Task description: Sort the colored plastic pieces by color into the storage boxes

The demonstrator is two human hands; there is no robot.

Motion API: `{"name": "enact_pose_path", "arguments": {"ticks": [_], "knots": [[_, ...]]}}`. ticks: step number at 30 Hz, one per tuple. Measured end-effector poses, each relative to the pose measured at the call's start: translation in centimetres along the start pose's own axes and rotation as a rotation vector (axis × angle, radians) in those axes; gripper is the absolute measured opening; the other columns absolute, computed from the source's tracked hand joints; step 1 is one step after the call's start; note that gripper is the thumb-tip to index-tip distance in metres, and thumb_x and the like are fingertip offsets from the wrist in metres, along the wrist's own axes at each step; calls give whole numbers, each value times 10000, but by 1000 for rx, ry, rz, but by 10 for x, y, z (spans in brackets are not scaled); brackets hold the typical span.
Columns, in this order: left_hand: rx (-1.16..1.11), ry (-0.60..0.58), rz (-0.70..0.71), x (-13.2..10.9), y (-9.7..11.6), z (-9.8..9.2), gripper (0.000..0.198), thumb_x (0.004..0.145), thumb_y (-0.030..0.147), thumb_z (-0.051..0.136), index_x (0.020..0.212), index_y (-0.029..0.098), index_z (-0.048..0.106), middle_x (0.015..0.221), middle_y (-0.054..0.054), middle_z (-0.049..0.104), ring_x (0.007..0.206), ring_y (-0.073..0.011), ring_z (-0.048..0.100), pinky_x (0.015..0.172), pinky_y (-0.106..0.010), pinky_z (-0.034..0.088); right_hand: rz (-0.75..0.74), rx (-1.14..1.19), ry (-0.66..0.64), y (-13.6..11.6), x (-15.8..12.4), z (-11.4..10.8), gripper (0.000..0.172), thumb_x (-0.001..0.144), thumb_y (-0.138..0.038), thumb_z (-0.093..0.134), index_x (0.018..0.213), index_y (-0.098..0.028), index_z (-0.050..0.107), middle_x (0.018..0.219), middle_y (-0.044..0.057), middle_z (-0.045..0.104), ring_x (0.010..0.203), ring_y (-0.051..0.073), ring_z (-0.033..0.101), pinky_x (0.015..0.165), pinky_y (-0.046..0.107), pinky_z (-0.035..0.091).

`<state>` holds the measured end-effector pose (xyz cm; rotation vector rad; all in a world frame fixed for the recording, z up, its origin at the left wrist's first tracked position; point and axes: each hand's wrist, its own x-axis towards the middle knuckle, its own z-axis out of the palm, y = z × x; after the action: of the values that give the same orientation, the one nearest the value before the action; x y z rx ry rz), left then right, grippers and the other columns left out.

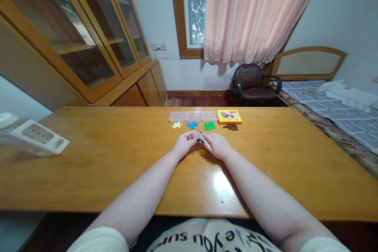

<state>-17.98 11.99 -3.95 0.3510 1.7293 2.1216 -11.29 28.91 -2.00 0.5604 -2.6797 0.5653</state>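
Note:
Over the middle of the table, my left hand (183,144) and my right hand (219,145) meet with fingers closed on what looks like a small clear plastic bag (198,135). Small black pieces (201,140) show at the bag between the fingertips; whether they are inside it I cannot tell. Just below the hands lies a little heap of yellow pieces (201,152). Beyond them, in a row, are heaps of cream pieces (177,125), blue pieces (192,125), green pieces (209,125) and brown pieces (231,127).
Behind the heaps stand clear plastic trays (177,117) and a yellow-orange box (229,116). A white container (38,136) is at the left of the wooden table (118,145). Past the far edge are a brown chair (251,80) and, to the right, a bed (313,94).

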Motion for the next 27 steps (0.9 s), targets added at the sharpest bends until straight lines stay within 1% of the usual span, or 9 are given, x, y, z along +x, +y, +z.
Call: {"name": "enact_pose_path", "arguments": {"ticks": [7,11,13,17,24,27], "knots": [[26,-8,8,1,-2,-1,709,469,431,847,1064,93,657,1094,-158,669,1087,-309,588,1024,-484,371,27,21,47,0,0,7,331,919,-300,426,1175,-186,602,1088,108,674,949,219,639,869,349,489],[54,-12,17,0,-3,-1,712,485,455,836,1070,92,652,1126,-162,653,1109,-310,575,1028,-483,367,48,80,75,1,0,10,331,914,-311,434,1150,-168,617,1072,137,674,936,252,641,861,395,486],[59,-17,16,0,-2,-1,713,492,458,834,1074,89,650,1137,-165,647,1115,-308,571,1033,-481,363,50,74,80,1,0,11,331,919,-318,428,1142,-169,622,1063,135,677,931,250,642,860,390,485],[62,-25,12,0,-3,-1,687,504,466,827,1055,91,658,1143,-159,645,1112,-307,574,1043,-487,351,52,28,79,0,0,12,323,926,-318,424,1138,-179,625,1054,116,683,922,229,644,854,357,485],[81,-22,26,0,-3,-2,653,533,492,806,1026,86,673,1155,-163,638,1127,-311,560,1046,-480,349,56,28,86,0,0,14,342,938,-329,393,1128,-165,625,1041,117,687,905,232,641,847,362,477],[82,-86,25,-2,-2,-1,657,563,485,796,1079,105,654,1168,-147,635,1127,-305,561,1026,-468,378,113,26,75,0,0,12,322,932,-308,390,1044,-163,654,958,116,700,861,224,641,815,345,480]]}}
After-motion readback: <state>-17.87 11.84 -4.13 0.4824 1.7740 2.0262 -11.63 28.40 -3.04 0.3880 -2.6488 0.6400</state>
